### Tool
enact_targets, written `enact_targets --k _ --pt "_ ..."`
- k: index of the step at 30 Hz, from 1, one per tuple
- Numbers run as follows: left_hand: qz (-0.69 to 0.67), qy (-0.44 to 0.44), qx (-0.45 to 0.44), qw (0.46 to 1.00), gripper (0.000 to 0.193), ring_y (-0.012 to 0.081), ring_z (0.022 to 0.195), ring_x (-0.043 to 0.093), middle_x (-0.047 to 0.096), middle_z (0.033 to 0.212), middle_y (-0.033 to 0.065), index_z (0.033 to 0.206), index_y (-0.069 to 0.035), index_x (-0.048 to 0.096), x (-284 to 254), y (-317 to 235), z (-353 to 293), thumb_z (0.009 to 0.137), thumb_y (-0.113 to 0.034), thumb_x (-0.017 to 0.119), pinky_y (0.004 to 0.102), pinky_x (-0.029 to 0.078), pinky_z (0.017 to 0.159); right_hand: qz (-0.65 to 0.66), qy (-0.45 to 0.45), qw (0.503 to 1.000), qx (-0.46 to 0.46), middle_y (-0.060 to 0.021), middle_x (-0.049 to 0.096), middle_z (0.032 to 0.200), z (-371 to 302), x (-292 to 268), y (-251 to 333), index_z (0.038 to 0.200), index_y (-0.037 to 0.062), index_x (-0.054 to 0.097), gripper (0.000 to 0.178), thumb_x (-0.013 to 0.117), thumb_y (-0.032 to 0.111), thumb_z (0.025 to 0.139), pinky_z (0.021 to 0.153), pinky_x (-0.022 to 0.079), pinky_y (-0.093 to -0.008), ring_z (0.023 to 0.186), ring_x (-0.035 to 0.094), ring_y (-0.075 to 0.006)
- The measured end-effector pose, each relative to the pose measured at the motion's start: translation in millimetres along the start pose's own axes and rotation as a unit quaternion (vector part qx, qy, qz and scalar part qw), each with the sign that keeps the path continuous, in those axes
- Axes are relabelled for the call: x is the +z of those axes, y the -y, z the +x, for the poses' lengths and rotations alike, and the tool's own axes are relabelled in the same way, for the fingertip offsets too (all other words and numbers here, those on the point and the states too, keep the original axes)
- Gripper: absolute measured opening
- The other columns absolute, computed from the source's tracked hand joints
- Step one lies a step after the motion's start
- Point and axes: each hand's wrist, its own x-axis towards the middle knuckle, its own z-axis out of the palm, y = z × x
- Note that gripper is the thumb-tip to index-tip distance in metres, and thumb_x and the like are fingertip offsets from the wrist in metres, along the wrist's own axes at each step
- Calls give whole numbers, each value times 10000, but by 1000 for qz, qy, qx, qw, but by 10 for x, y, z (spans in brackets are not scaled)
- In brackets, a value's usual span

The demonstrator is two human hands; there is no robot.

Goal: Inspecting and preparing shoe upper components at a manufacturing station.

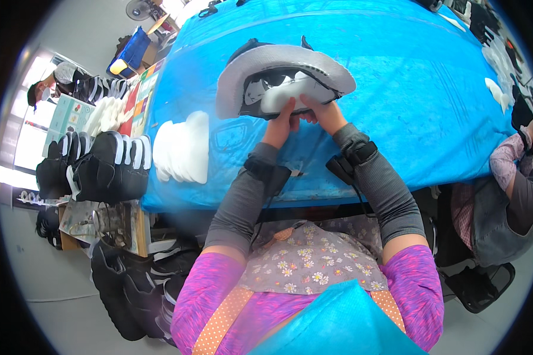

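Observation:
Over the blue-covered table, I hold up a curved black fabric piece with a wide pale-grey padded rim (231, 89). A white foam-like pad (296, 94) lies in its hollow, along the near edge. My left hand (282, 124) is closed on that near edge, its thumb up against the pad. Close beside it, my right hand (324, 113) grips the same edge, the thumb pressing on the pad. The fingers of both hands are partly hidden beneath the piece.
White pads (182, 148) lie stacked on the blue table cover (420, 112), left of my arms. Black pieces with white edges (109, 165) are piled farther left, and more dark ones (124, 290) sit below. A co-worker's arm (509, 160) is at the right edge.

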Motion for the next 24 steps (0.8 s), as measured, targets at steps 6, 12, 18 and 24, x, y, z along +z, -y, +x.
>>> enact_targets --k 6,12,18,24 --pt "-74 -141 43 986 420 100 555 500 566 696 31 921 -37 587 -34 12 22 916 -454 544 231 355 475 -12 -17 1000 11 -26 532 550 10 -25 -16 801 51 593 338 548 368 910 411 351 -256 460 475 -92" --pt "-117 -178 69 975 340 106 554 516 587 721 29 941 -35 598 -56 0 79 902 -372 583 230 371 481 -22 -28 998 47 -24 536 552 24 0 33 907 49 605 353 576 400 894 412 350 -251 445 464 -91" --pt "-93 -170 22 981 356 120 711 564 620 925 50 1064 -32 599 -62 28 97 896 -346 586 237 433 533 -25 -141 988 49 -38 548 573 127 -206 -155 950 38 626 373 606 403 875 433 370 -282 453 491 -115" --pt "-67 -157 22 985 410 160 857 589 619 1018 63 1116 -20 590 -124 -16 69 876 -351 621 264 484 588 -80 -139 987 -3 -66 583 650 129 -253 -186 966 18 623 323 570 332 911 477 404 -312 502 533 -157"
